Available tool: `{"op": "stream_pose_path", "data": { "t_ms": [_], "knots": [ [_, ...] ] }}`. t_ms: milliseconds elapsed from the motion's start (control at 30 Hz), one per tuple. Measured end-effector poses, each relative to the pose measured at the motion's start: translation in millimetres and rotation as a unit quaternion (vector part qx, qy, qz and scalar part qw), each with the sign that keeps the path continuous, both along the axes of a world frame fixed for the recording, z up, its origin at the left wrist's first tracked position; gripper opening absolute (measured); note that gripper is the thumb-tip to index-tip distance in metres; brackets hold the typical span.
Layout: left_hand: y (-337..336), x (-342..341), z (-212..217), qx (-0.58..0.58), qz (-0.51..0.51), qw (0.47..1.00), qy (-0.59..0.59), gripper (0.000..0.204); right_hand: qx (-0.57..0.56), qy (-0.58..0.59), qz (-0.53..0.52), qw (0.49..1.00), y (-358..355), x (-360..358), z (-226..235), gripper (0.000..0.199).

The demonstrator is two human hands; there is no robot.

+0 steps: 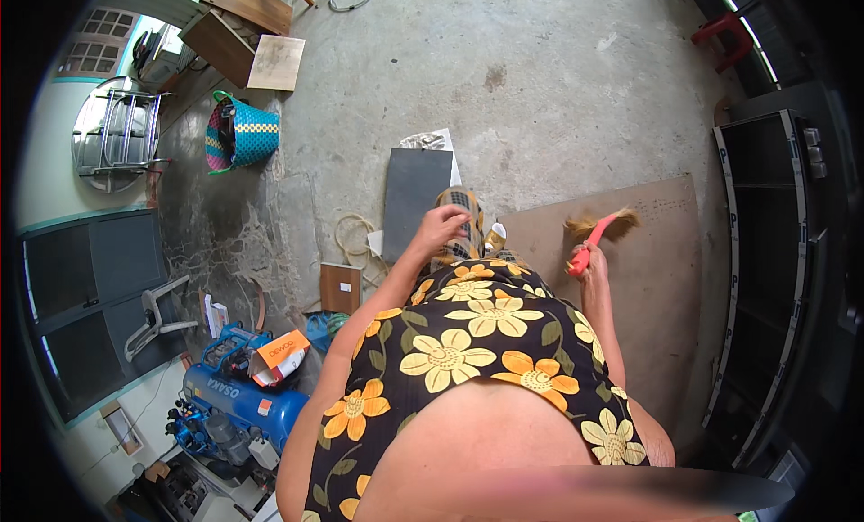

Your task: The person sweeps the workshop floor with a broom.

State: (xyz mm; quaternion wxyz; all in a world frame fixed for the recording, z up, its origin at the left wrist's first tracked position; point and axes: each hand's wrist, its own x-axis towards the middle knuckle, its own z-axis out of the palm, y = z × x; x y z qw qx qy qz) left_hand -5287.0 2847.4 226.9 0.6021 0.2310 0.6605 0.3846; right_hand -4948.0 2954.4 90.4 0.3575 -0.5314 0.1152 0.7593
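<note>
My right hand (591, 265) is closed round the red handle of a hand broom (598, 236). Brown bristles spread to both sides of the broom's far end, over a large brown board (652, 279) on the floor. My left hand (442, 228) is in front of my checked trousers, near the knee. Its fingers are loosely bent and apart, and I see nothing in them. Just beyond that hand lies a dark grey panel (417, 184), with a white sheet partly under its far edge.
Along the right stands a dark shelf frame (765, 252). At the left are a blue air compressor (247, 409), an orange and white box (279, 353) and a woven blue basket (255, 133). A coiled hose (353, 238) and a small brown panel (340, 286) lie nearer. A red stool (723, 42) is far right.
</note>
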Motion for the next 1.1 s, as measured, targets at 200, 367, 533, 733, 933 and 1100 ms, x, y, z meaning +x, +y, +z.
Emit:
{"op": "stream_pose_path", "data": {
  "t_ms": [200,367,533,733,933,1100],
  "knots": [
    [92.1,47.3,49.0,0.036,-0.153,0.986,-0.057,0.034,0.095,-0.037,0.028,0.994,20.5,-105.4,76.4,0.009],
    [130.2,44.7,58.3,-0.054,-0.222,0.956,-0.182,0.064,0.209,-0.203,0.245,0.925,68.3,-168.2,76.4,0.017],
    [171.2,-19.3,29.1,-0.055,-0.029,0.994,-0.086,0.059,0.358,-0.236,0.346,0.835,127.7,-272.9,55.8,0.027],
    [211.4,-170.9,18.9,0.003,0.108,0.993,-0.042,0.052,0.357,-0.071,0.505,0.783,214.1,-368.7,95.5,0.044],
    [283.3,-333.9,-18.0,-0.046,0.172,0.963,0.201,0.044,0.317,-0.169,0.565,0.743,270.7,-364.3,69.8,0.044],
    [368.8,-439.1,-79.6,-0.113,0.175,0.944,0.257,0.02,0.221,-0.284,0.554,0.75,283.4,-302.9,26.9,0.042]
  ]
}}
